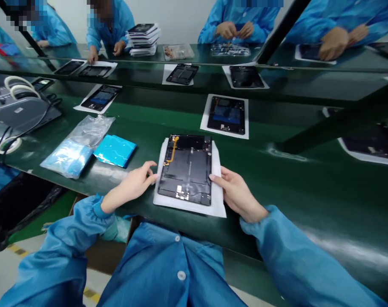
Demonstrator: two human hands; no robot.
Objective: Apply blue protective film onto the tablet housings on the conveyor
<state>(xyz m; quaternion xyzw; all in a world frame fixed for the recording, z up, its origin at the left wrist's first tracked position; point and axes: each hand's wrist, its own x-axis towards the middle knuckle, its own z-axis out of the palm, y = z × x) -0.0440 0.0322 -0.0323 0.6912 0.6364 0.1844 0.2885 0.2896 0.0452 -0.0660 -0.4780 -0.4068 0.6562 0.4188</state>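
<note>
An opened black tablet body (189, 170) with an orange ribbon cable (173, 150) at its upper left lies on a white sheet (218, 198) at the front of the green bench. My right hand (240, 192) grips the right side of both, thumb on the tablet's edge and fingers at the sheet's border. At the left edge, my left hand (133, 183) has its fingers apart, fingertips beside the sheet, holding nothing. Left of it lie blue film pieces (115, 150) and a clear plastic bag (77, 147) with blue film inside.
Another tablet body (227, 115) on white paper lies behind, one (101, 98) at back left. A grey tape machine (21, 104) stands left. A dark slanted post (340, 117) rises right. Several people work across the bench (142, 115).
</note>
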